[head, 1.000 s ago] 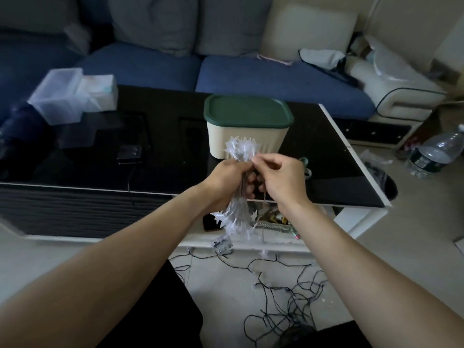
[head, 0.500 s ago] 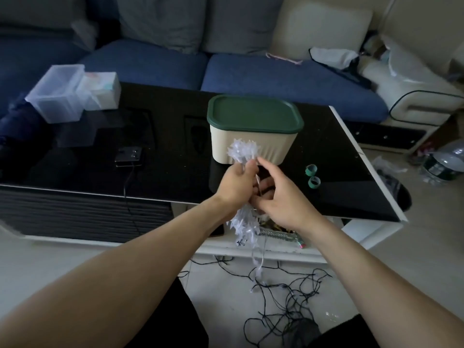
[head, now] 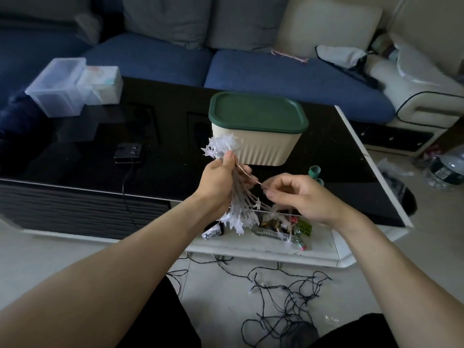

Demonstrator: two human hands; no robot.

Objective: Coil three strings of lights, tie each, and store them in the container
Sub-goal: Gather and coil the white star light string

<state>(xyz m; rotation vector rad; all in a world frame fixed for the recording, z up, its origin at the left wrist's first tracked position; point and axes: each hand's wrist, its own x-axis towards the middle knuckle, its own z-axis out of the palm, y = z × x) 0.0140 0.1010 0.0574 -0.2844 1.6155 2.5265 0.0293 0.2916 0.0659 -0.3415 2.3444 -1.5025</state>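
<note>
The left hand (head: 218, 183) grips the coiled star-light string (head: 236, 197) upright above the worktop (head: 163, 151) edge; the right hand (head: 295, 197), just beside it, pinches the loose wire end (head: 251, 177), which runs crosswise to the bundle, ready for wrapping

The scene is dim and slightly underexposed, with soft daylight coming from the right of the frame. The pale floor (head: 226, 285) at lower centre and the cream cushion (head: 329, 26) at upper right are the brightest areas, while the upper left falls into deep blue shadow. The black table (head: 163, 146) acts as a dull mirror, carrying faint reflections but no hard glare. Shadows are soft and diffuse. Wide-angle distortion bends the table's edges and stretches both forearms at the lower corners. Focus is fair at centre; fine detail is smeared and noisy, and the bottle (head: 444, 169) at the right edge is blurred.
</note>
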